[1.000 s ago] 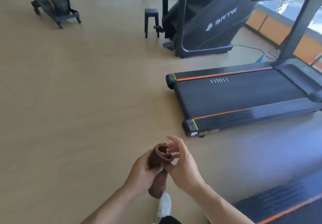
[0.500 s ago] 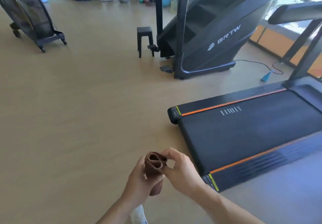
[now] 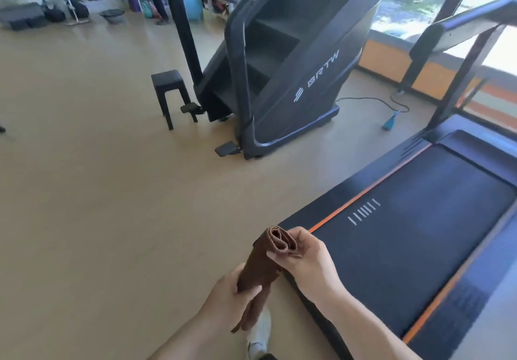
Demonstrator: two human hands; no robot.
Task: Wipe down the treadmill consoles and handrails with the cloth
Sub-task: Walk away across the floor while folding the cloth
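A folded brown cloth [image 3: 261, 267] is held upright in front of me, low in the view. My left hand [image 3: 226, 296] grips its lower part. My right hand [image 3: 305, 261] pinches the folded top edge. To the right lies a black treadmill [image 3: 419, 233] with orange side stripes; its rear end is just behind my right hand. Its handrail [image 3: 464, 28] and uprights rise at the upper right. The console is out of view.
A black BRTW stair-climber machine [image 3: 279, 60] stands straight ahead with a small black stool [image 3: 170, 91] at its left. A cable and blue plug [image 3: 391, 120] lie on the floor between the machines. Tan floor stretches to the left. My white shoe [image 3: 260, 331] shows below.
The view has swung up and closer to the treadmill. The cloth now stands longer between my hands, with my left hand lower on it and my right at the top fold.
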